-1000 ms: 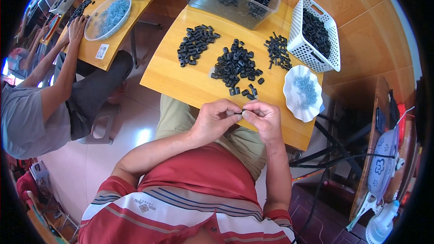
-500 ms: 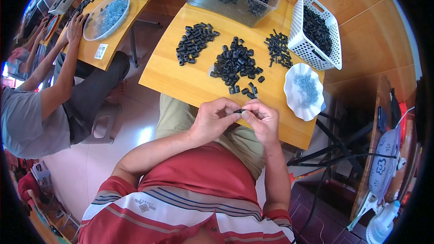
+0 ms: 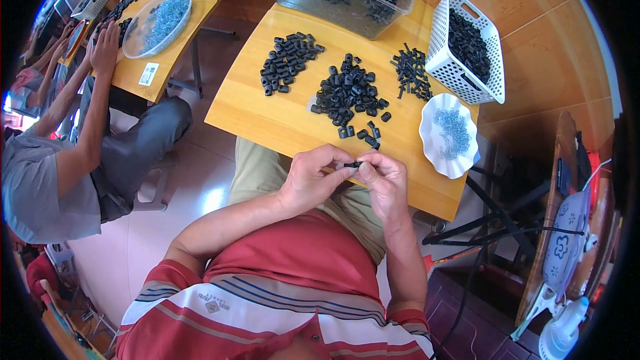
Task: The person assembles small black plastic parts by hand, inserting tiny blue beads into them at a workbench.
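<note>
A small black plastic pin-like part is pinched between both my hands at the table's near edge. My left hand grips one end between thumb and fingertips. Thumb and forefinger of my right hand close on the other end; the fingertips cover much of the part. Just beyond my hands lies a loose pile of short black barrel-shaped pieces. Another group of black barrel pieces lies farther left. Thin black pins are heaped to the right, near a wavy white dish holding small clear-blue pieces.
A clear plastic bin full of black parts stands at the table's far side. A white perforated basket of black parts is at its right. A co-worker sits leftward at another table with a round tray.
My right hand has shifted slightly left and turned, and more of the black part shows between my fingers. The co-worker's hands have come together and a knee has moved.
</note>
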Motion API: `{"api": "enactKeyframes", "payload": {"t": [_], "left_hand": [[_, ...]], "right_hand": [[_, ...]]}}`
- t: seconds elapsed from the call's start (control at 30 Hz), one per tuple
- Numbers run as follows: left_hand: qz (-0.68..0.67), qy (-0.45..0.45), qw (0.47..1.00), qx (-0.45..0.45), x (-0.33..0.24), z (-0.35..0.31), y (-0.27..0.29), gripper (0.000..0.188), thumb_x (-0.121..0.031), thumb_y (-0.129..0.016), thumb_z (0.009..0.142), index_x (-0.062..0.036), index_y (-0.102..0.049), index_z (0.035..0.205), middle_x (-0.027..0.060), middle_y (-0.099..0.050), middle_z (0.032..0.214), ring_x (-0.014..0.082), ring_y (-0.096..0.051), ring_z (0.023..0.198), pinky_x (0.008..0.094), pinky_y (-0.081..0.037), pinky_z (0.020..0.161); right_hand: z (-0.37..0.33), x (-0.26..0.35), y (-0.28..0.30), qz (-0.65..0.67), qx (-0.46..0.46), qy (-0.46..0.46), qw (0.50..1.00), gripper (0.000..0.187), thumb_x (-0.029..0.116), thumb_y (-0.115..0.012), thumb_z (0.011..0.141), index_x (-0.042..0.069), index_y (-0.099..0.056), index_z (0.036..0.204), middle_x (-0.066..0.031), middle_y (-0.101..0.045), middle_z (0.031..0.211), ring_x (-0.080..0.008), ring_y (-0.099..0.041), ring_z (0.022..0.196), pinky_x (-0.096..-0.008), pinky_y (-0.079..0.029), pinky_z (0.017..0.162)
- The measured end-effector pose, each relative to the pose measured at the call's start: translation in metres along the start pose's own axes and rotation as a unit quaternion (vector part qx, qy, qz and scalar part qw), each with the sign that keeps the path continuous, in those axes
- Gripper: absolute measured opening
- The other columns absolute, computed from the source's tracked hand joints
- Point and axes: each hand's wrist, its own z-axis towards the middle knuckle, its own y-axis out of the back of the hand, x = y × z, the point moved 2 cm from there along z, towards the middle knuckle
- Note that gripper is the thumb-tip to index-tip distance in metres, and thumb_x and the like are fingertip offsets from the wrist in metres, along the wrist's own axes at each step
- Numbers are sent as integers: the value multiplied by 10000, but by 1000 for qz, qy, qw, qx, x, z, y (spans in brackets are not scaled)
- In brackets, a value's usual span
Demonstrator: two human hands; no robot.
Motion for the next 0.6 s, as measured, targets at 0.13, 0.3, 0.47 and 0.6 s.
{"api": "enactKeyframes", "payload": {"t": [0.13,0.3,0.47,0.6], "left_hand": [[16,-16,1000,4,-7,2,1,162,-64,-771,848,-3,-678,966,87,-720,877,130,-691,760,281,-582,660],[40,-39,998,12,-12,3,3,169,-69,-778,840,-7,-686,967,93,-722,885,148,-704,769,282,-582,661],[31,-32,999,22,-12,2,3,171,-74,-777,838,-13,-695,975,98,-722,887,165,-713,793,283,-575,651],[29,-46,998,21,-10,2,3,178,-82,-780,837,-13,-696,978,94,-719,887,163,-709,794,285,-572,643]], "right_hand": [[-2,-5,2,31,-3,36,999,137,77,-721,907,-33,-695,985,-34,-673,949,-117,-645,848,-247,-529,797],[-3,-5,1,46,2,66,997,128,58,-712,908,-42,-690,986,-49,-658,966,-127,-644,858,-251,-537,786],[-6,-2,-2,61,-4,88,994,110,36,-710,902,-38,-690,980,-53,-652,952,-132,-639,855,-259,-545,786],[-6,-2,-3,67,9,104,992,107,32,-710,900,-38,-689,979,-53,-650,946,-132,-638,853,-262,-547,784]]}}
